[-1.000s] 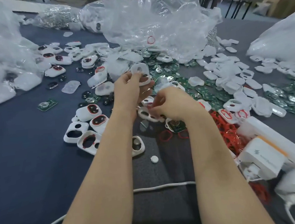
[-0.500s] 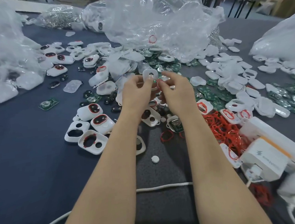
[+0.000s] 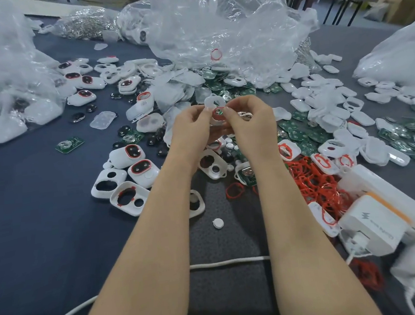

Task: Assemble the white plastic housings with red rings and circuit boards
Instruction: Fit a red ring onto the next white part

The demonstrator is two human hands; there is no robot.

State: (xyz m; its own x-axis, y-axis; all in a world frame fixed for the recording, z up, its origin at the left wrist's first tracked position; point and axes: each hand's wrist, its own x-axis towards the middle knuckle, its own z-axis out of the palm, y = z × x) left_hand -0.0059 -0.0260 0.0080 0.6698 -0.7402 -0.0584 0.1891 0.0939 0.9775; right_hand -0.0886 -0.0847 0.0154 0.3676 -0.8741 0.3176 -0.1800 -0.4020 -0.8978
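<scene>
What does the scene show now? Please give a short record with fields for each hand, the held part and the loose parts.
left hand: pinches the white housing, lifted above the table
right hand: pinches the same housing at its red ring
loose red rings: heaped right of the right forearm
circuit boards: green, scattered right of the hands
ringed housings: lying left of the left forearm

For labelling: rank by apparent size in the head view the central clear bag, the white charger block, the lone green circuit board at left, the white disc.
1. clear bag
2. white charger block, enlarged by nearness
3. green circuit board
4. white disc
</scene>
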